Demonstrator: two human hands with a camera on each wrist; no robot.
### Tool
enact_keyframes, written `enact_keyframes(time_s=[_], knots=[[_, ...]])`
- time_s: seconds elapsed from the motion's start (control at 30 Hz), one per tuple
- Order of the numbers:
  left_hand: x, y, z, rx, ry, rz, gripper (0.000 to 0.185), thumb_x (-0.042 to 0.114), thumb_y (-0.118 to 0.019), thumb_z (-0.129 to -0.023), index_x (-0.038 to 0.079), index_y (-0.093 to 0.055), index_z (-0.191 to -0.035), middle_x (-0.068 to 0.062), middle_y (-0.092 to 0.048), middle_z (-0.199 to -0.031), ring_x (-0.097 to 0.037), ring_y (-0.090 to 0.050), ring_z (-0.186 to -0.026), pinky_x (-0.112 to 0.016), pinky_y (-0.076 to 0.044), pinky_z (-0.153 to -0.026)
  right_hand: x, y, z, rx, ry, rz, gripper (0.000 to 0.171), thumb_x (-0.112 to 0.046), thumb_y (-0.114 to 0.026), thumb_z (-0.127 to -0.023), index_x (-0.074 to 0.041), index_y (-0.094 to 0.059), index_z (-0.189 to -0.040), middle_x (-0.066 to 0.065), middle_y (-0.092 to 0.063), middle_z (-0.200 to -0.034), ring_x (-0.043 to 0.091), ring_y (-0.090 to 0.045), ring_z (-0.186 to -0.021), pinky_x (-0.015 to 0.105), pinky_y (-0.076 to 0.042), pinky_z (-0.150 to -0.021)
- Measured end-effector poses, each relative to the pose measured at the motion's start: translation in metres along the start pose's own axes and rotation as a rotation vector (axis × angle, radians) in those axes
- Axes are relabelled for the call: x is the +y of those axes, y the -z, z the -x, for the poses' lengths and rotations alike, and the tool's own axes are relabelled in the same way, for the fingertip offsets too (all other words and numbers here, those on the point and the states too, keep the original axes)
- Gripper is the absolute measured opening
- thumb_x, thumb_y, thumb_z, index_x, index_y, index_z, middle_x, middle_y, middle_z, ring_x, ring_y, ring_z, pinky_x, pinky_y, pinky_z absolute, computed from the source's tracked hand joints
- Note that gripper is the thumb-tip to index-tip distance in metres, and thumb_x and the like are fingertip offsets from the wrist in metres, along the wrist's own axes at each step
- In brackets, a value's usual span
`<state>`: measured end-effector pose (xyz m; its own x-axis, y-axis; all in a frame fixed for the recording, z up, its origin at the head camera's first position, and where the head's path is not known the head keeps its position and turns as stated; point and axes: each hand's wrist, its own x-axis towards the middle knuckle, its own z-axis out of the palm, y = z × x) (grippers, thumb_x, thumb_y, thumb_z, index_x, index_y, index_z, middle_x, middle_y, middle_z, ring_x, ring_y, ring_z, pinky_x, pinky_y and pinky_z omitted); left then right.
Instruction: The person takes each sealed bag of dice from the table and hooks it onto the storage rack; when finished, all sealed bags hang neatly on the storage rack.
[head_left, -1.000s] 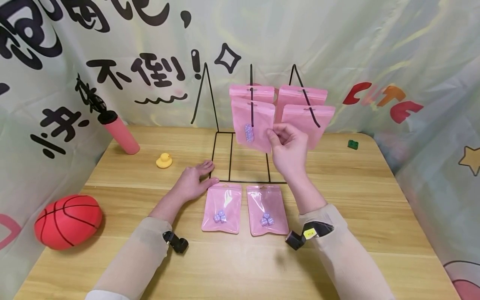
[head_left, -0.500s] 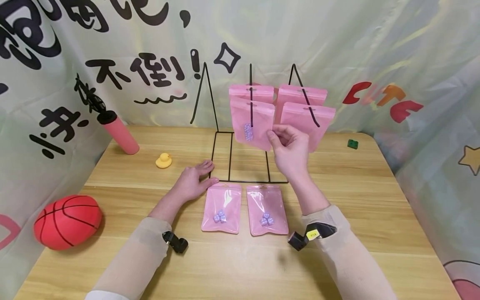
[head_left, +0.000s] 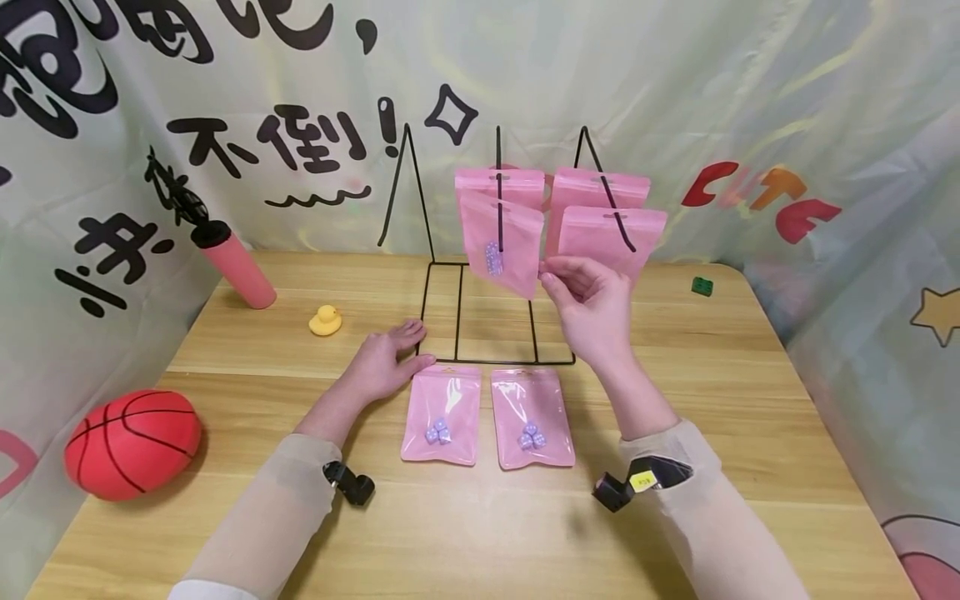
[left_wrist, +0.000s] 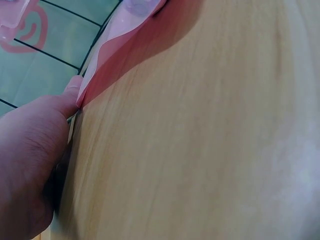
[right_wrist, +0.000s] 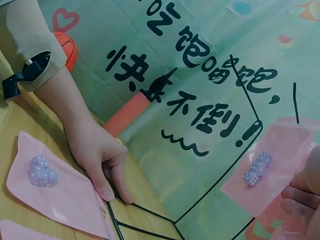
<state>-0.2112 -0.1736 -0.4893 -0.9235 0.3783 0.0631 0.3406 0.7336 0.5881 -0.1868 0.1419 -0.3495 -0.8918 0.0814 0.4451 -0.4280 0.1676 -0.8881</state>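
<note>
A black wire rack [head_left: 458,312] stands mid-table with upright hooks. On its middle hook hangs a pink zip pouch [head_left: 516,242] with dotted lilac dice [right_wrist: 257,169], turned at a slant. My right hand [head_left: 592,312] pinches this pouch's lower right edge between thumb and fingers. Behind it on the same hook is another pink pouch [head_left: 468,180]; two more, the front one [head_left: 596,233] included, hang on the right hook. My left hand [head_left: 382,362] rests on the front left corner of the base, fingers extended, thumb against the bar beside the left flat pouch [left_wrist: 112,47].
Two pink pouches with lilac dice, a left one [head_left: 441,396] and a right one [head_left: 531,404], lie before the rack. A red basketball-like ball [head_left: 133,444], a yellow duck [head_left: 326,321] and a pink cylinder [head_left: 242,271] stand left. A green block [head_left: 702,287] sits at the back right.
My right hand has shifted slightly right and down, and the front middle pouch has turned further, its lower edge slanting more. The left hand stays on the rack's base.
</note>
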Motion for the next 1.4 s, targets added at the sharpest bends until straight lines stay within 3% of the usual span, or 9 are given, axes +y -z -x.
enact_keyframes(time_s=[0.4,0.6,0.8,0.97,1.07,1.2,1.4], knots=[[0.002,0.001,0.000,-0.001,0.005,0.003,0.062,0.042,-0.071,-0.103,0.005,-0.056,-0.150,-0.009,-0.044,-0.161,-0.030,-0.038,-0.152,-0.052,-0.025,-0.126,-0.001,0.026,0.018,-0.070,0.018,-0.008,0.015,0.016,-0.071,-0.094,0.014,-0.074,-0.109,0.027,-0.076,-0.107,0.018,-0.076,-0.098,0.027,-0.061,-0.089],[0.002,0.002,0.001,-0.002,0.007,0.010,0.062,0.041,-0.072,-0.103,0.004,-0.056,-0.150,-0.009,-0.044,-0.160,-0.029,-0.038,-0.152,-0.050,-0.027,-0.126,0.004,0.041,0.025,-0.138,0.005,0.044,0.018,0.015,-0.071,-0.094,0.012,-0.074,-0.111,0.027,-0.076,-0.109,0.012,-0.075,-0.098,0.024,-0.061,-0.088],[0.003,0.001,0.001,-0.004,0.008,0.009,0.062,0.042,-0.071,-0.103,0.004,-0.056,-0.150,-0.008,-0.044,-0.160,-0.028,-0.037,-0.153,-0.050,-0.026,-0.126,0.016,0.054,0.031,-0.230,0.001,0.181,0.021,0.010,-0.074,-0.094,0.009,-0.074,-0.116,0.020,-0.076,-0.112,0.030,-0.074,-0.105,0.024,-0.059,-0.092],[0.003,0.002,0.001,-0.008,0.017,0.005,0.062,0.042,-0.070,-0.104,0.005,-0.056,-0.151,-0.008,-0.043,-0.161,-0.029,-0.037,-0.153,-0.053,-0.023,-0.127,0.032,0.061,0.035,-0.294,0.032,0.318,0.025,0.004,-0.077,-0.095,0.007,-0.074,-0.119,0.021,-0.075,-0.118,0.042,-0.072,-0.111,0.041,-0.059,-0.097],[0.003,0.002,0.001,-0.009,0.018,0.003,0.062,0.042,-0.070,-0.104,0.005,-0.055,-0.151,-0.008,-0.043,-0.161,-0.029,-0.037,-0.153,-0.052,-0.024,-0.127,0.044,0.064,0.036,-0.315,0.079,0.391,0.028,0.002,-0.079,-0.094,0.007,-0.073,-0.121,0.023,-0.074,-0.121,0.044,-0.070,-0.113,0.052,-0.058,-0.099],[0.003,0.002,0.001,-0.009,0.019,0.001,0.062,0.042,-0.070,-0.104,0.005,-0.055,-0.151,-0.008,-0.043,-0.161,-0.029,-0.037,-0.153,-0.051,-0.026,-0.126,0.060,0.068,0.037,-0.373,0.144,0.499,0.035,-0.003,-0.079,-0.095,0.007,-0.070,-0.127,0.024,-0.071,-0.129,0.044,-0.067,-0.120,0.059,-0.054,-0.103],[0.003,0.002,0.001,-0.009,0.010,0.003,0.062,0.042,-0.070,-0.104,0.004,-0.055,-0.151,-0.009,-0.043,-0.161,-0.029,-0.036,-0.153,-0.051,-0.025,-0.126,0.079,0.071,0.039,-0.462,0.108,0.592,0.047,-0.014,-0.076,-0.100,0.007,-0.062,-0.140,0.025,-0.062,-0.144,0.045,-0.056,-0.136,0.060,-0.042,-0.115]])
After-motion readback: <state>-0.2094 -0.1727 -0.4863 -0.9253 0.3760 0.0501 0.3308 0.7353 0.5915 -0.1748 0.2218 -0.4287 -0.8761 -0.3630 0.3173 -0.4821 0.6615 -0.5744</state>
